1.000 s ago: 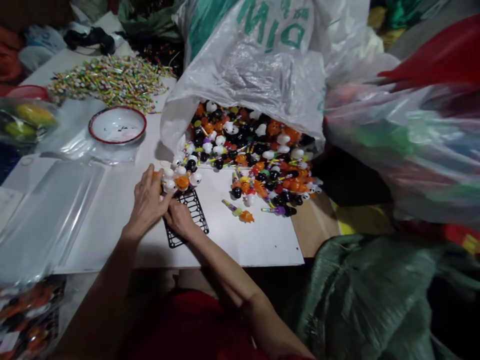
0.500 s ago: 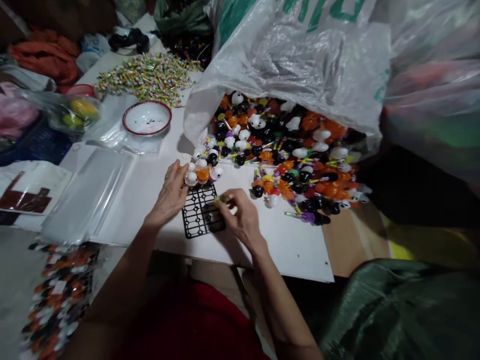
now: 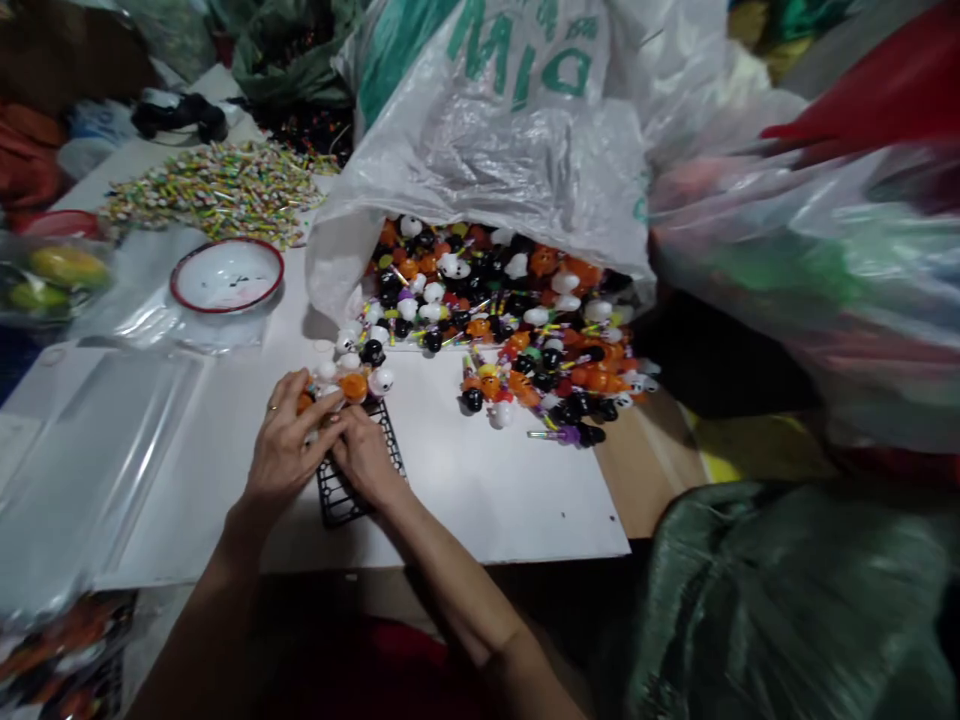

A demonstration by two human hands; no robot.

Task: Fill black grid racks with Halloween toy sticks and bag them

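Observation:
A black plastic grid (image 3: 346, 503) lies on the white table board, with white and orange toy heads (image 3: 353, 387) crowded at its far end. My left hand (image 3: 289, 440) curves over the grid's left side, its fingers bent beside the heads. From the right, my right hand (image 3: 367, 458) reaches over the grid, its fingers pinched together. Both hands' fingertips meet at a small piece above the grid; they cover most of it, so I cannot make out its kind.
A big white sack (image 3: 510, 150) lies with its mouth spilling orange, black and white toy figures (image 3: 555, 380). Left of it stand a red-rimmed white bowl (image 3: 227, 308), a pile of small colourful sticks (image 3: 217, 185) and clear plastic bags (image 3: 97, 450). A dark green sack (image 3: 787, 600) stands front right.
My right hand has moved left with the small piece, from the grid's right side to my left fingertips. The view has turned right, so everything sits further left.

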